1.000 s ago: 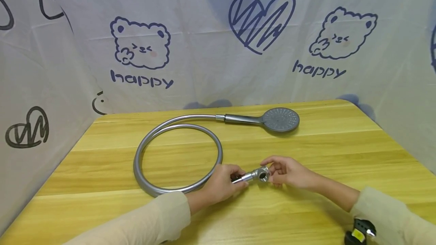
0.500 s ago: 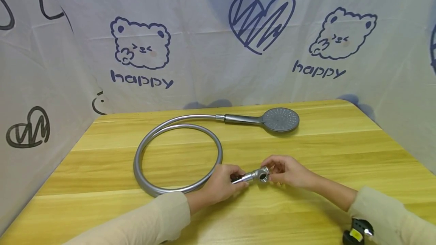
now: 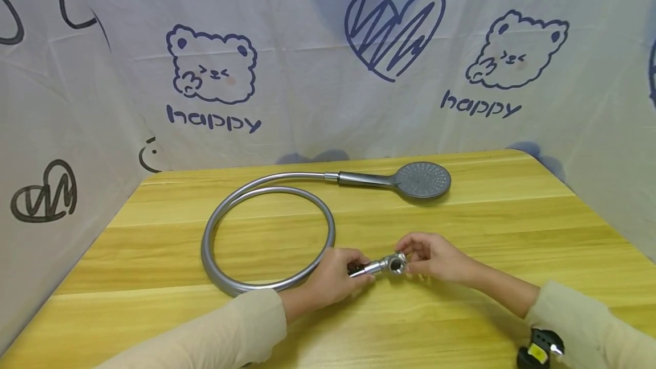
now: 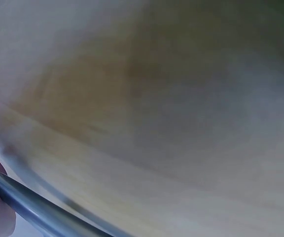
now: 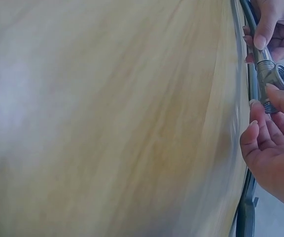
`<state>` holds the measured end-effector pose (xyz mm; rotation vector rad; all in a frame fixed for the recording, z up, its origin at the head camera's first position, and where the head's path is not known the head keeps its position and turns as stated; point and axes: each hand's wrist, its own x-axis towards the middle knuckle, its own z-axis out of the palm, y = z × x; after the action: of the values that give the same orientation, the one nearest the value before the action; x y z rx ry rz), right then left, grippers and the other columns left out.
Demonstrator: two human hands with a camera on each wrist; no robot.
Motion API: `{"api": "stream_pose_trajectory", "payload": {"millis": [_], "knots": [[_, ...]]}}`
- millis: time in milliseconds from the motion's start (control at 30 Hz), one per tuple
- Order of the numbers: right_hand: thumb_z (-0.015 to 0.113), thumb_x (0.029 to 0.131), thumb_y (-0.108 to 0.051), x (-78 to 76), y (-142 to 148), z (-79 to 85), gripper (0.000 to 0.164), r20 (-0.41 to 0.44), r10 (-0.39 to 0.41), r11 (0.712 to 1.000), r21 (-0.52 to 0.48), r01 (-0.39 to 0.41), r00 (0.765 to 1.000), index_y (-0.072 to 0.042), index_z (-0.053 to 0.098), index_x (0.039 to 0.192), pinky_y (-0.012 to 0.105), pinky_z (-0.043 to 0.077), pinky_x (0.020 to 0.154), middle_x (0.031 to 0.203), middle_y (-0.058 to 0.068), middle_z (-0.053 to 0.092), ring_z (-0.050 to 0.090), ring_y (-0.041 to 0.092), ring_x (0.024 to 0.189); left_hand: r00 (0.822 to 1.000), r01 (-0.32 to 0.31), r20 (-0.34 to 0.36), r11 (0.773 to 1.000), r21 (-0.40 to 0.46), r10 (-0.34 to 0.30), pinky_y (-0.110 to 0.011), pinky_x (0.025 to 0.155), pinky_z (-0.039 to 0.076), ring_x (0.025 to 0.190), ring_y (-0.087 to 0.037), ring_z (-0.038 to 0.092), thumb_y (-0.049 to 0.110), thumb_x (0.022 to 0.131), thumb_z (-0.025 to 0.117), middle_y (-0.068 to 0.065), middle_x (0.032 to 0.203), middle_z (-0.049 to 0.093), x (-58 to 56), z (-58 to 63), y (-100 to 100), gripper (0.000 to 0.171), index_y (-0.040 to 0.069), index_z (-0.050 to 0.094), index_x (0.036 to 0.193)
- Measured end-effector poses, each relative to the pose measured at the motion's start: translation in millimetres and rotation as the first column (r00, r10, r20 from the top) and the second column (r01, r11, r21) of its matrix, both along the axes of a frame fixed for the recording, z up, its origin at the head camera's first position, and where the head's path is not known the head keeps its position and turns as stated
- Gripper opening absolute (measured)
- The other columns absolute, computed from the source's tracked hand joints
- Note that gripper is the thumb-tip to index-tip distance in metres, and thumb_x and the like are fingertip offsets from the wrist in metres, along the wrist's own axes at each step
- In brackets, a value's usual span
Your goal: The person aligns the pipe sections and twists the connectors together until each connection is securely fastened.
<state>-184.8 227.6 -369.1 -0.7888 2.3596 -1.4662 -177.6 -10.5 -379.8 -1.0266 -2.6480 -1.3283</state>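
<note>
My left hand (image 3: pixel 333 275) grips the end of a silver-grey shower hose (image 3: pixel 207 249) in the head view, near its chrome end nut (image 3: pixel 373 267). Joined to that nut is a metal tee fitting (image 3: pixel 396 265) with a round opening facing me. Thumb and fingertips of my right hand (image 3: pixel 438 258) pinch the fitting's far side; the right wrist view shows the threaded mouth of the tee (image 5: pixel 282 78) and my right hand (image 5: pixel 275 148) below it. A stretch of hose (image 4: pixel 38 210) crosses the lower left of the left wrist view.
A grey shower head (image 3: pixel 422 180) lies at the back of the wooden table (image 3: pixel 476 209), attached to the hose's other end. The hose forms a loop left of centre. White cloth (image 3: pixel 302 73) with drawings hangs behind and along the sides.
My right hand's fingers shift slightly at the tee fitting, and the fitting edges a little to the right. My left hand and the shower head keep their places.
</note>
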Motion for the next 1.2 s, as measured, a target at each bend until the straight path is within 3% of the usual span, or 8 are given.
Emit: {"api": "stream_pose_trajectory", "payload": {"millis": [300, 667, 833, 1033, 1200], "knots": [[0.060, 0.086, -0.002, -0.6, 0, -1.0, 0.033, 0.038, 0.024, 0.999, -0.028, -0.023, 0.999, 0.015, 0.052, 0.113, 0.023, 0.048, 0.051, 0.089, 0.019, 0.063, 0.055, 0.006, 0.062, 1.000, -0.002, 0.006, 1.000, 0.007, 0.002, -0.013, 0.058, 0.047, 0.064, -0.001, 0.054, 0.006, 0.078, 0.073, -0.009, 0.076, 0.069, -0.1, 0.6, 0, 0.011, 0.000, 0.070, 0.086], [0.053, 0.093, -0.010, 2.8, -6, 2.5, 0.027, 0.045, -0.039, 0.999, 0.021, 0.038, 0.998, 0.013, 0.055, 0.108, 0.020, 0.043, 0.046, 0.074, 0.010, 0.056, 0.048, 0.005, 0.056, 1.000, -0.016, 0.024, 1.000, 0.012, 0.016, -0.014, 0.058, 0.047, 0.063, 0.000, 0.053, 0.006, 0.078, 0.072, -0.008, 0.076, 0.069, -0.1, 1.6, 0, 0.010, 0.001, 0.070, 0.086], [0.055, 0.092, -0.009, 3.8, -8, 3.9, 0.028, 0.041, -0.077, 0.996, 0.039, 0.075, 0.996, 0.013, 0.055, 0.109, 0.020, 0.043, 0.051, 0.075, 0.010, 0.056, 0.048, 0.005, 0.061, 1.000, -0.014, 0.016, 1.000, 0.018, 0.014, -0.014, 0.057, 0.047, 0.063, 0.000, 0.052, 0.006, 0.078, 0.072, -0.009, 0.076, 0.069, -0.6, 1.3, 0, 0.010, 0.001, 0.070, 0.086], [0.053, 0.093, -0.009, 3.5, -9, 3.6, 0.031, 0.027, -0.067, 0.998, 0.024, 0.066, 0.997, 0.014, 0.052, 0.114, 0.021, 0.047, 0.058, 0.086, 0.015, 0.057, 0.051, 0.006, 0.068, 1.000, -0.006, 0.009, 1.000, 0.017, 0.005, -0.013, 0.058, 0.047, 0.063, -0.001, 0.054, 0.006, 0.078, 0.073, -0.009, 0.076, 0.069, 0.1, 1.6, 0, 0.010, 0.000, 0.069, 0.085], [0.052, 0.094, -0.010, 3.1, -10, 3.5, 0.031, 0.030, -0.077, 0.997, 0.012, 0.076, 0.997, 0.012, 0.049, 0.115, 0.022, 0.046, 0.051, 0.083, 0.015, 0.057, 0.050, 0.006, 0.061, 1.000, -0.001, 0.006, 1.000, 0.015, 0.001, -0.013, 0.058, 0.047, 0.064, -0.001, 0.056, 0.006, 0.078, 0.073, -0.009, 0.076, 0.069, 0.1, 1.8, 0, 0.010, 0.000, 0.069, 0.085]]}}
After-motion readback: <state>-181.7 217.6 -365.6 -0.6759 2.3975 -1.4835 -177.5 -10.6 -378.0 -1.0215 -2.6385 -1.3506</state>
